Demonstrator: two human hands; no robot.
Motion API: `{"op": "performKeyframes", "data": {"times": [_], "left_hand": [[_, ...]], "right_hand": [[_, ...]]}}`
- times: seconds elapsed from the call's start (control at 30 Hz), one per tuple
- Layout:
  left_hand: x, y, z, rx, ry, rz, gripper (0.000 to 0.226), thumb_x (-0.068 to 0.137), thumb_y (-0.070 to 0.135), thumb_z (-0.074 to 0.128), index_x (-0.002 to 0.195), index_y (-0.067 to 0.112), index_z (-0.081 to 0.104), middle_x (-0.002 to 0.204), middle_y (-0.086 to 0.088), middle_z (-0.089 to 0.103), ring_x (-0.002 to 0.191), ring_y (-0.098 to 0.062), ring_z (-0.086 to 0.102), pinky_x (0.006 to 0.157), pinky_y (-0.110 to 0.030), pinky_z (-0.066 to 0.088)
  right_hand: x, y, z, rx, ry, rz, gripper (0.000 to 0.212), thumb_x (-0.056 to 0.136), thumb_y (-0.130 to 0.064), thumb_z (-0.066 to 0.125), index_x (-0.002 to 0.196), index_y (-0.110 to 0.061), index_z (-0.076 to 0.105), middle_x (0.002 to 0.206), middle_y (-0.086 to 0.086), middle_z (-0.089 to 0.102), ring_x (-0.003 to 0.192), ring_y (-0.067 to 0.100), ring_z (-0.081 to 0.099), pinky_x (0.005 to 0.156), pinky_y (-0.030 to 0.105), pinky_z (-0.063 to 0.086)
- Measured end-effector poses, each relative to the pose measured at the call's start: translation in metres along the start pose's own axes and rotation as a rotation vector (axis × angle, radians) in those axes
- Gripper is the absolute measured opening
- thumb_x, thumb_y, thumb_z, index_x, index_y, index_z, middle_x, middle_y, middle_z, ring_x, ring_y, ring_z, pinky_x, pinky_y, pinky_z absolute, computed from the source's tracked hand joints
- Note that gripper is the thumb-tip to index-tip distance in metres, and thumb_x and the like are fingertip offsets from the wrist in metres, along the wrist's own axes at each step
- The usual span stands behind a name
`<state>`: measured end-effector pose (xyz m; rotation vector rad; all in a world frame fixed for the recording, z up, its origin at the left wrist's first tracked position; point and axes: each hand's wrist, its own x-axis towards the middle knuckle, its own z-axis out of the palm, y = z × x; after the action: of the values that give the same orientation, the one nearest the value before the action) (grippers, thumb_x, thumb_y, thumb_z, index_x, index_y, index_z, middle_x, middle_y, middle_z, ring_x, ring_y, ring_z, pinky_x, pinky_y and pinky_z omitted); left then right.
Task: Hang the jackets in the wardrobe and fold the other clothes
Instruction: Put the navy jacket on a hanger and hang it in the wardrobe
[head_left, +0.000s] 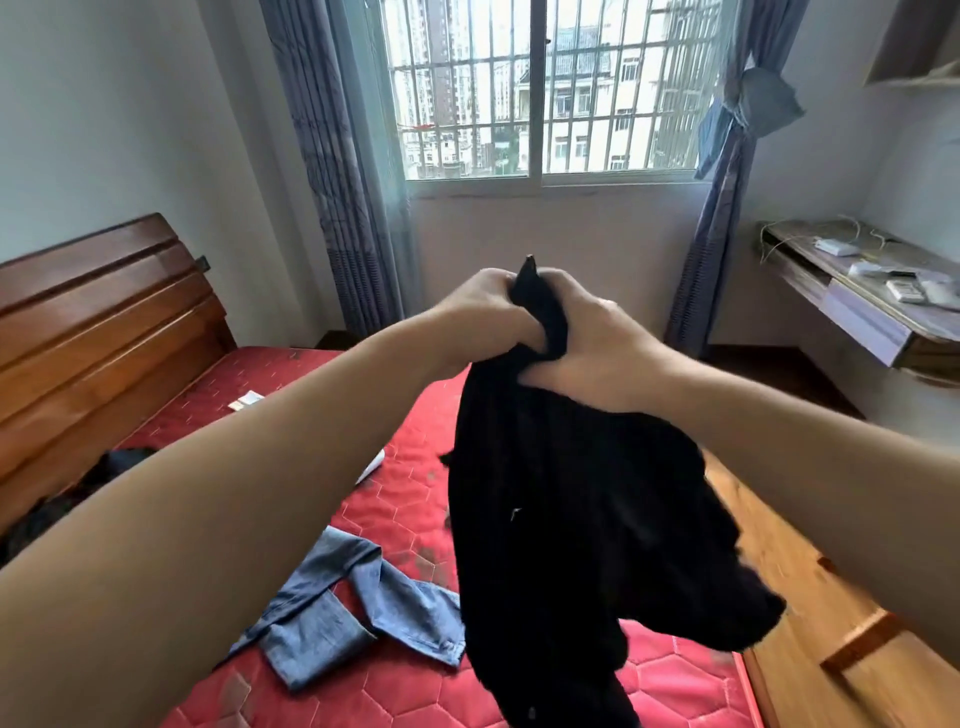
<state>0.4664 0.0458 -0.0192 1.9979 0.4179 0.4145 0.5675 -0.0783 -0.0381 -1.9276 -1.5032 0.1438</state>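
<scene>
Both hands, left hand (485, 317) and right hand (597, 348), grip the bunched top of a black garment (587, 519) at frame centre. It hangs below them over the red mattress (405, 499). Blue jeans (358, 603) lie lower left.

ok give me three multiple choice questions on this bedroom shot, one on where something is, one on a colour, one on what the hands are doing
1. Where do the blue jeans lie?
A. on the desk
B. on the red mattress
C. on the windowsill

2. What colour is the garment being held up?
A. black
B. white
C. yellow

3. What are the two hands doing?
A. both hang idle
B. only one touches the garment
C. both grip the garment at its top

Key:
1 B, the jeans lie spread on the red mattress, below the arms.
2 A, the black garment hangs dark against the bed.
3 C, the left hand and right hand are both curled round its bunched top, held in the air.
</scene>
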Motion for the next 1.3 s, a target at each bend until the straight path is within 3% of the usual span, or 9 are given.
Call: {"op": "performKeyframes", "data": {"times": [0.17,0.4,0.5,0.67,0.83,0.93,1.03,1.13,1.3], "left_hand": [[-0.007,-0.036,0.009,-0.337,0.004,-0.008,0.041,0.077,-0.002,0.077,0.113,0.01,0.062,0.096,-0.006,0.069,0.089,-0.02,0.068,0.081,-0.033,0.058],[-0.024,-0.088,0.047,-0.297,-0.053,-0.263,0.034,0.093,0.032,0.064,0.116,0.007,0.068,0.105,-0.006,0.073,0.092,-0.019,0.069,0.086,-0.034,0.057],[-0.025,-0.089,0.055,-0.508,-0.118,-0.316,0.035,0.099,0.028,0.052,0.122,0.004,0.064,0.115,-0.011,0.07,0.102,-0.024,0.066,0.093,-0.036,0.054],[-0.009,-0.066,0.049,-0.637,0.027,-0.303,0.025,0.1,0.027,0.051,0.098,0.01,0.07,0.091,-0.005,0.075,0.077,-0.016,0.071,0.068,-0.027,0.057],[0.006,-0.029,0.032,-0.542,0.039,-0.256,0.02,0.097,0.016,0.056,0.086,0.006,0.069,0.078,-0.007,0.073,0.064,-0.015,0.069,0.06,-0.025,0.057],[0.008,-0.02,0.035,-0.413,0.013,-0.302,0.016,0.094,0.01,0.059,0.084,0.005,0.069,0.078,-0.01,0.071,0.06,-0.017,0.069,0.054,-0.025,0.057],[0.01,-0.018,0.042,-0.381,0.018,-0.357,0.012,0.093,0.01,0.06,0.092,0.001,0.069,0.084,-0.014,0.07,0.064,-0.02,0.068,0.055,-0.026,0.056],[0.011,-0.015,0.053,-0.329,-0.012,-0.355,0.014,0.092,0.01,0.062,0.098,-0.001,0.067,0.088,-0.017,0.068,0.069,-0.024,0.067,0.066,-0.031,0.057],[0.003,-0.017,0.051,-0.274,-0.018,-0.319,0.013,0.092,0.009,0.062,0.085,0.004,0.072,0.083,-0.014,0.07,0.072,-0.024,0.067,0.076,-0.037,0.058]], "right_hand": [[0.004,0.009,-0.035,0.151,-0.212,0.186,0.026,0.076,-0.018,0.078,0.102,-0.016,0.073,0.095,0.011,0.074,0.089,0.027,0.071,0.084,0.045,0.058],[0.002,0.019,-0.061,0.723,0.043,0.388,0.019,0.088,-0.011,0.064,0.102,0.0,0.07,0.099,0.017,0.074,0.09,0.031,0.071,0.078,0.037,0.06],[0.001,0.02,-0.069,0.868,0.085,0.463,0.019,0.089,-0.023,0.063,0.094,-0.006,0.071,0.091,0.008,0.075,0.081,0.022,0.071,0.073,0.029,0.057],[-0.014,0.053,-0.079,0.494,0.182,0.57,0.036,0.08,-0.043,0.075,0.091,-0.009,0.074,0.085,0.007,0.076,0.078,0.024,0.074,0.075,0.034,0.057],[-0.035,0.091,-0.061,0.203,0.085,0.759,0.027,0.091,-0.034,0.064,0.086,-0.007,0.066,0.077,0.007,0.066,0.061,0.017,0.06,0.047,0.02,0.044],[-0.043,0.105,-0.043,-0.065,0.031,0.658,0.038,0.088,-0.027,0.064,0.122,-0.014,0.053,0.107,0.01,0.064,0.091,0.027,0.062,0.076,0.032,0.049],[-0.056,0.099,-0.027,-0.381,0.091,0.397,0.061,0.085,-0.033,0.063,0.138,-0.034,0.034,0.127,0.005,0.048,0.103,0.033,0.058,0.082,0.038,0.047],[-0.062,0.086,0.0,-0.24,0.069,-0.035,0.05,0.079,-0.034,0.058,0.128,-0.028,0.054,0.121,-0.002,0.061,0.106,0.023,0.061,0.09,0.039,0.05],[-0.059,0.079,0.038,0.13,-0.088,0.126,0.06,0.081,-0.031,0.064,0.138,-0.035,0.044,0.131,-0.013,0.058,0.124,0.008,0.052,0.105,0.036,0.042]]}}
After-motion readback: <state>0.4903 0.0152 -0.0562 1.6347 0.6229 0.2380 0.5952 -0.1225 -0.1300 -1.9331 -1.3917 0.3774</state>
